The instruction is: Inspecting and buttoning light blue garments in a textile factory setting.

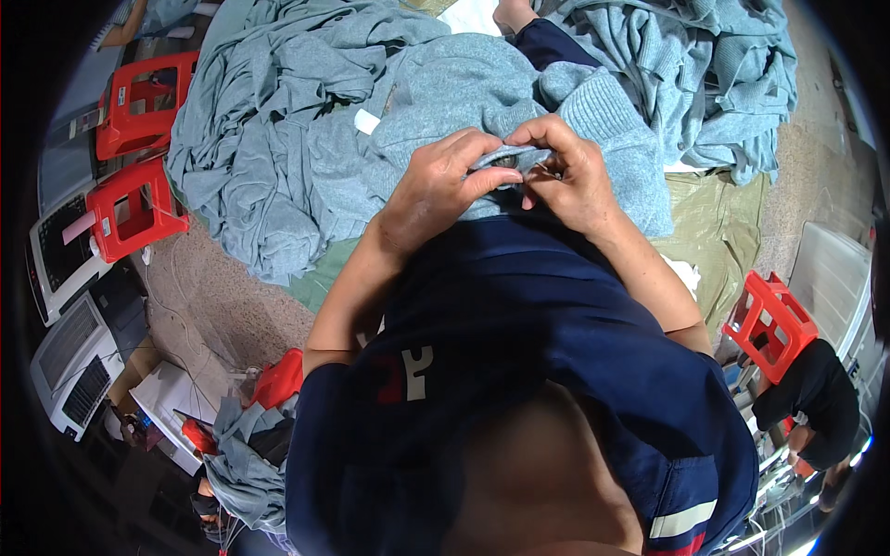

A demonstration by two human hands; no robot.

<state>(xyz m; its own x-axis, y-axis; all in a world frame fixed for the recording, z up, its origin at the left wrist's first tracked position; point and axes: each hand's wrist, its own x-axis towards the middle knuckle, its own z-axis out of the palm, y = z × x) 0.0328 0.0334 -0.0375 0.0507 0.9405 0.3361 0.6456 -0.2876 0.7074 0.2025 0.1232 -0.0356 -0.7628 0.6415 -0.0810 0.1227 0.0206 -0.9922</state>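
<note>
A grey-blue knit garment (464,88) lies bunched in front of me, its ribbed band to the right. My left hand (443,181) pinches a folded edge of it between thumb and fingers. Close beside it, my right hand (572,176) grips the same edge with bent fingers. Between the two hands a small dark spot shows in the fold; I cannot make out what it is. A white tag (367,121) lies on the cloth left of my hands.
Heaps of similar knitwear (278,139) spread left, and another pile (686,74) lies right, over a greenish sheet (718,232). Someone's bare foot (513,16) shows at the top. Red stools (139,208) stand left; another red stool (771,324) is right, near a person in black (816,403).
</note>
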